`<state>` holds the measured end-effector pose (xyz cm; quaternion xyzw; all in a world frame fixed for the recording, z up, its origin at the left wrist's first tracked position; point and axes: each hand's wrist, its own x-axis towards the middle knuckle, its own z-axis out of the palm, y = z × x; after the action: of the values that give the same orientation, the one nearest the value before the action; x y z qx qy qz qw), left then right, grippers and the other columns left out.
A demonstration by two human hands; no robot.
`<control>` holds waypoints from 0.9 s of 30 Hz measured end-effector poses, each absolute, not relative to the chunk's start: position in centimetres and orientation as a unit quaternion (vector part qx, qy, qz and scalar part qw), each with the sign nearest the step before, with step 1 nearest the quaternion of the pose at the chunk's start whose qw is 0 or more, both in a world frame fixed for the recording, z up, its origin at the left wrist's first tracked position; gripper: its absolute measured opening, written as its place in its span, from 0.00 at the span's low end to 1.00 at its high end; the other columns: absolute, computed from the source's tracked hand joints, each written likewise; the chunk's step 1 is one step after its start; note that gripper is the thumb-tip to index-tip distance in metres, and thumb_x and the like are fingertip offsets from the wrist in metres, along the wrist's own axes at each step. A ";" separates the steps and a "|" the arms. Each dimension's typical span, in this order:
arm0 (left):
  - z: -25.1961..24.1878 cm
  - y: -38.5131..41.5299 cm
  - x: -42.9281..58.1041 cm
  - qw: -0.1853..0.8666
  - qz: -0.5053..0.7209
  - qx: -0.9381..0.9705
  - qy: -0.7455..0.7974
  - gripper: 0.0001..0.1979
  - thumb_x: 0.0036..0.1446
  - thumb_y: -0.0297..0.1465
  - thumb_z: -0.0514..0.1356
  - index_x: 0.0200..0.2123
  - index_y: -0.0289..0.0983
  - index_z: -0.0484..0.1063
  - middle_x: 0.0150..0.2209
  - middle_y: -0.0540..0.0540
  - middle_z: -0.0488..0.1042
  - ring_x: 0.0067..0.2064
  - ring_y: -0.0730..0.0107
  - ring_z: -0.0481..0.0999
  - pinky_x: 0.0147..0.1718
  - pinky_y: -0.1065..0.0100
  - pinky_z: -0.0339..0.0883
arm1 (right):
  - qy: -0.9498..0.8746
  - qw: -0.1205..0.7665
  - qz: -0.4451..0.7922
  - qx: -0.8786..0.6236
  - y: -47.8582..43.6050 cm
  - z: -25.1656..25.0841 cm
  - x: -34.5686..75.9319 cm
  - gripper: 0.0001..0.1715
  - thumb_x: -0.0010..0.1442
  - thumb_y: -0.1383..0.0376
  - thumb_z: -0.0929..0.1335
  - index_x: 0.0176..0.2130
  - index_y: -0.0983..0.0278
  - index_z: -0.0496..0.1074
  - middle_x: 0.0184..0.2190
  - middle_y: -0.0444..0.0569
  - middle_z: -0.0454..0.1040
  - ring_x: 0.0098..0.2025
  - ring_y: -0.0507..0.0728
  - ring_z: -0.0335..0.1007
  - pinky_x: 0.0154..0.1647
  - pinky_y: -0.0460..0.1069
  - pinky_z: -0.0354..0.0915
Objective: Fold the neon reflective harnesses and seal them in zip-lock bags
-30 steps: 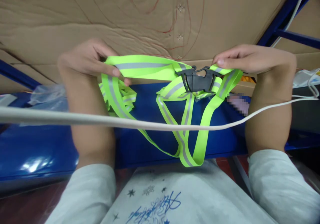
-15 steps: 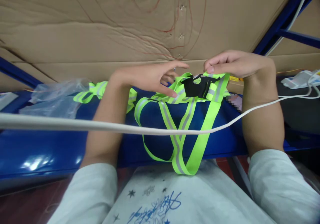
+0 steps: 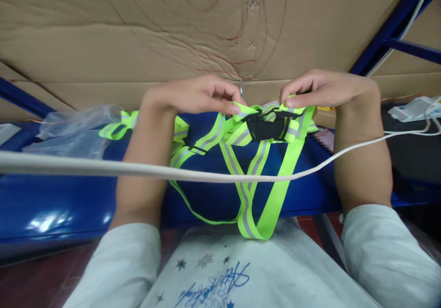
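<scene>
A neon green harness of straps with grey reflective stripes (image 3: 246, 198) lies on the blue surface and hangs over its front edge. Its black buckle (image 3: 267, 126) sits between my hands, the two halves together. My left hand (image 3: 210, 94) pinches the green strap just left of the buckle. With thumb and fingers closed, my right hand (image 3: 315, 90) holds the strap at the buckle's upper right. A small black slider (image 3: 198, 150) shows on the left loop.
A white cable (image 3: 206, 176) crosses in front of my forearms. Clear plastic bags (image 3: 72, 136) and another green strap bundle (image 3: 119, 126) lie at left. Cardboard (image 3: 172, 37) stands behind, a blue frame bar (image 3: 382, 32) at right. A white packet (image 3: 413, 110) lies far right.
My left hand has closed on the strap beside the buckle, where its fingers were spread before. The left loop and its slider have shifted left and down. My right hand has barely moved.
</scene>
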<state>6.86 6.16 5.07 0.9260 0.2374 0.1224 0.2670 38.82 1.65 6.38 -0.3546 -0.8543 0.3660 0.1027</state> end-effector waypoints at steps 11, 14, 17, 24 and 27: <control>2.6 8.1 7.9 0.324 0.057 0.920 0.214 0.31 0.62 0.62 0.60 0.36 0.38 0.75 0.34 0.47 0.74 0.39 0.62 0.80 0.40 0.64 0.75 | -0.884 0.079 0.290 -0.358 1.2 7.2 39.1 0.29 0.68 0.42 0.72 0.42 0.66 0.82 0.34 0.45 0.79 0.35 0.48 0.69 0.35 0.43 0.64; 3.5 7.5 7.1 0.338 0.059 0.913 0.220 0.30 0.59 0.62 0.65 0.37 0.38 0.75 0.32 0.48 0.74 0.35 0.65 0.78 0.35 0.66 0.74 | -0.867 0.081 0.308 -0.384 1.5 7.0 39.5 0.29 0.67 0.42 0.72 0.43 0.65 0.82 0.33 0.43 0.78 0.34 0.47 0.69 0.34 0.42 0.65; 4.5 7.3 6.1 0.350 0.050 0.913 0.202 0.32 0.56 0.63 0.68 0.37 0.37 0.78 0.30 0.47 0.75 0.33 0.66 0.78 0.34 0.64 0.75 | -0.857 0.084 0.342 -0.377 1.5 6.8 39.4 0.30 0.67 0.41 0.71 0.40 0.66 0.79 0.31 0.41 0.75 0.32 0.46 0.69 0.32 0.40 0.64; 4.8 7.6 1.7 0.452 -0.038 0.874 0.172 0.28 0.69 0.57 0.60 0.33 0.38 0.82 0.19 0.46 0.71 0.32 0.63 0.76 0.42 0.54 0.80 | -0.808 0.106 0.476 -0.330 0.0 7.2 40.3 0.32 0.64 0.41 0.73 0.29 0.66 0.69 0.17 0.33 0.59 0.18 0.40 0.52 0.20 0.38 0.49; 5.4 6.8 -1.4 0.456 -0.069 0.855 0.235 0.31 0.66 0.60 0.59 0.28 0.40 0.81 0.17 0.46 0.69 0.31 0.60 0.76 0.44 0.53 0.80 | -0.792 0.105 0.477 -0.367 -0.6 7.8 41.1 0.32 0.60 0.41 0.75 0.30 0.67 0.71 0.16 0.32 0.60 0.16 0.40 0.53 0.19 0.37 0.47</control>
<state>-1.36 6.76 5.38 0.8554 0.2353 -0.0693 0.4562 41.14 -0.57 7.76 -0.3671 -0.7916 0.4770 0.1054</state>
